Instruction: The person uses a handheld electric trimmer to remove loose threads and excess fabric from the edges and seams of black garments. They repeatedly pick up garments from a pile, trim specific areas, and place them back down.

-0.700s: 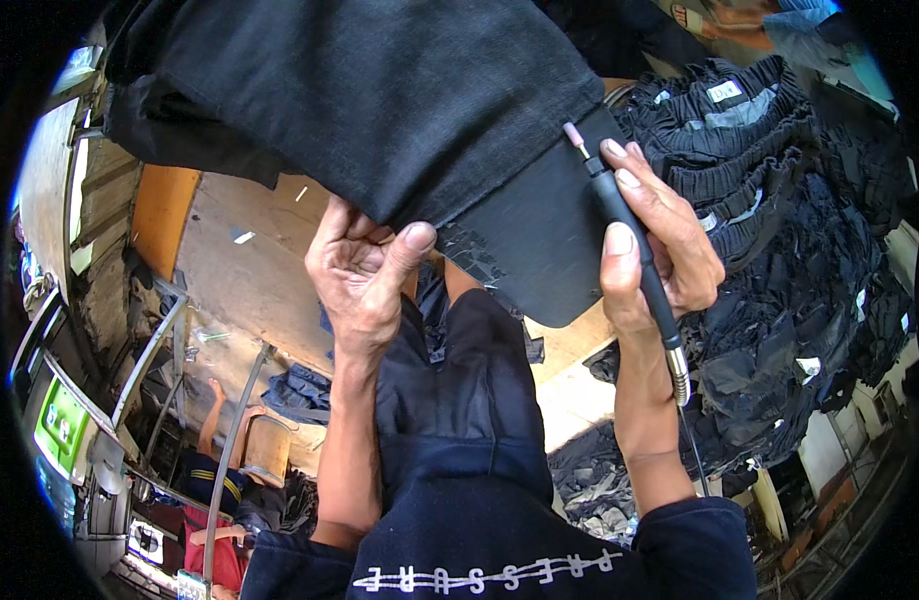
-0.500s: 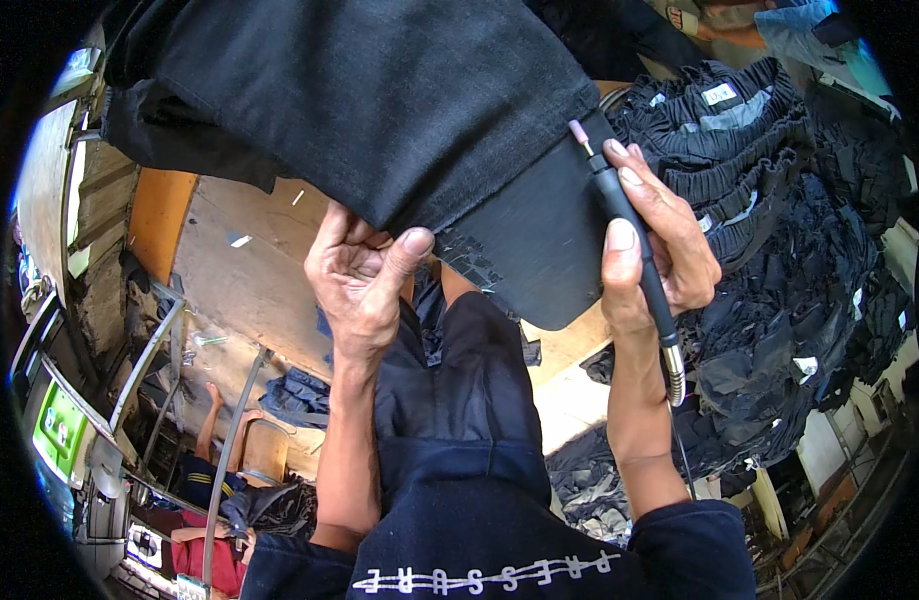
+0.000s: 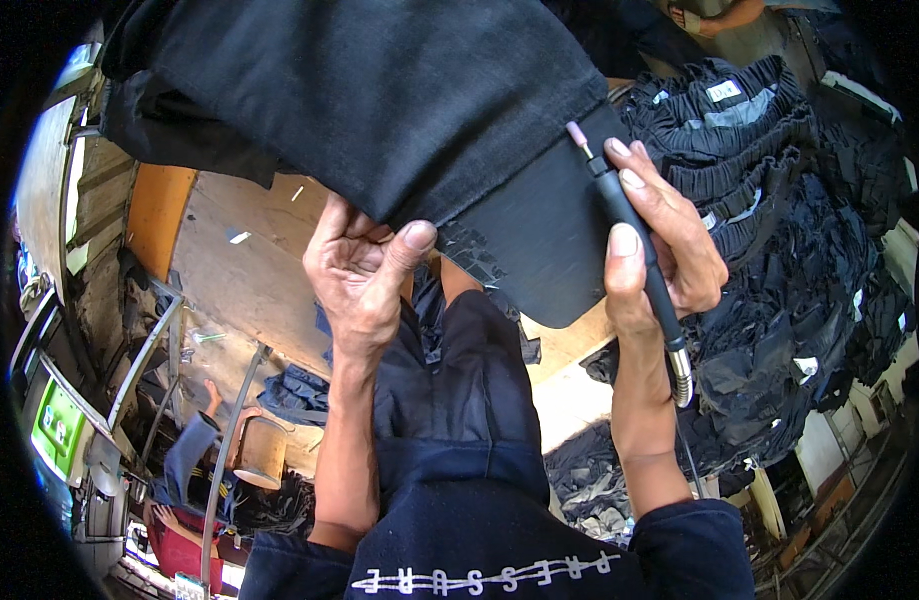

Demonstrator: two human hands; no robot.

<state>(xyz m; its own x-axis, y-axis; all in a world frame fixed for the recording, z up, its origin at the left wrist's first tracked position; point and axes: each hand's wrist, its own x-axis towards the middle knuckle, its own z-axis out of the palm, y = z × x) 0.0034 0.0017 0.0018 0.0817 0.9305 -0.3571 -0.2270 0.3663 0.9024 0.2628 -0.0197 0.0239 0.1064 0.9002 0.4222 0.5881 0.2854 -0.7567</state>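
Note:
Black denim garment cloth (image 3: 380,110) drapes across a flat black board (image 3: 545,235), its hem running diagonally over the board. My left hand (image 3: 360,275) pinches the near corner of the hem, thumb on the outside and fingers partly hidden under the cloth. In my right hand (image 3: 675,235) is a pen-like rotary grinding tool (image 3: 612,190), gripped between thumb and fingers. Its small pink stone tip (image 3: 577,134) lies at the hem near the right edge of the cloth. Whether the tip touches the fabric I cannot tell. Worn, flaking patches mark the board's near left edge.
Black garments with elastic waists (image 3: 725,130) are stacked at the right, above a large heap of dark cloth (image 3: 750,310). A wooden tabletop (image 3: 240,240) lies left. At lower left are metal bars (image 3: 230,470), a round stool (image 3: 263,452) and other people.
My right hand and the tool have shifted very slightly, the tip a touch lower left. My left hand keeps its hold. At lower left, people have moved and a dark cloth is raised.

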